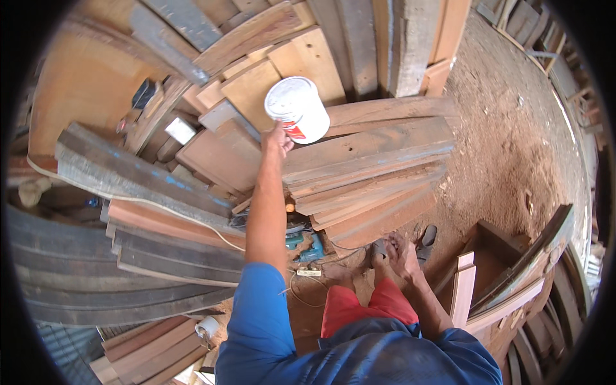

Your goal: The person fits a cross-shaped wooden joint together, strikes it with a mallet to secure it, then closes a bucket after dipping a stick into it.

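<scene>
At the end of my stretched-out arm, my left hand point(280, 137) grips the lower left side of a white plastic bucket point(296, 108) with a red label, held over stacked boards point(366, 144). My right hand point(400, 252) is low on the right, above a sandalled foot, with its fingers curled together; whatever is in them, if anything, is too small to make out. A teal power tool point(311, 251) and a power strip point(308, 272) with a cord lie on the floor between my arms.
Planks and panels point(90, 83) are piled behind and to the left, with long dark boards point(128, 282) nearer. Sawdust covers the floor point(500, 147) at right. A wooden frame with upright slats point(504, 298) stands near my right arm. A small white container point(206, 328) sits at lower left.
</scene>
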A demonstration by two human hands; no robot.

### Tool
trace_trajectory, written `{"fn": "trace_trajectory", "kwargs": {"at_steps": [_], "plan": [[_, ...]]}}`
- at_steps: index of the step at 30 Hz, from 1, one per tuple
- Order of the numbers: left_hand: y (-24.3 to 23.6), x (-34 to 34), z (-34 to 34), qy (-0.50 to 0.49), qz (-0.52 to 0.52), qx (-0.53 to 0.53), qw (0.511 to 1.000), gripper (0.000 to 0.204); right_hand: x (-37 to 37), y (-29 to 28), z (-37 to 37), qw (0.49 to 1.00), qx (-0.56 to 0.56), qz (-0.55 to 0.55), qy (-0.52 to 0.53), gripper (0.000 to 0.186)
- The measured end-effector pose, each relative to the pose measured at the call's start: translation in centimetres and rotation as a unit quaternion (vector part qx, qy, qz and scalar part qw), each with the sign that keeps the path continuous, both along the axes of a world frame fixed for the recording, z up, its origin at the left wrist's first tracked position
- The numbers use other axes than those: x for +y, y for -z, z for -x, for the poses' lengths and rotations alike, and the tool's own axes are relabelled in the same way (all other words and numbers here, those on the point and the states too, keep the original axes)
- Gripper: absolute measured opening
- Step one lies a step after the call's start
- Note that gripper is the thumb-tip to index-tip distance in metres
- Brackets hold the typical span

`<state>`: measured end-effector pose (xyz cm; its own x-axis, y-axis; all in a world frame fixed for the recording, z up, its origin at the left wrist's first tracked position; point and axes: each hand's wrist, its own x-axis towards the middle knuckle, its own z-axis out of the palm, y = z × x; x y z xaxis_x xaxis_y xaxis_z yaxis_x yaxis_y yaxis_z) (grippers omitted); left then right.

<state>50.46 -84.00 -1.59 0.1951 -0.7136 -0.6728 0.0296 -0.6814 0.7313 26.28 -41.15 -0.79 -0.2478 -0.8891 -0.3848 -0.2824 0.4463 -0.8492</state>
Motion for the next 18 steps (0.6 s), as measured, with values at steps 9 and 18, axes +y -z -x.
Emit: {"fn": "trace_trajectory", "kwargs": {"at_steps": [9, 18], "plan": [[6.3, -7.8, -0.4, -0.102, -0.021, 0.026, 0.994, 0.041, 2.3, -0.6, 3.6, 0.995, 0.099, -0.01, -0.026, 0.022], [4.6, -7.1, 2.3, -0.178, 0.032, 0.053, 0.982, 0.04, -1.5, -0.9, 4.9, 0.995, 0.1, -0.005, -0.02, 0.02]]}}
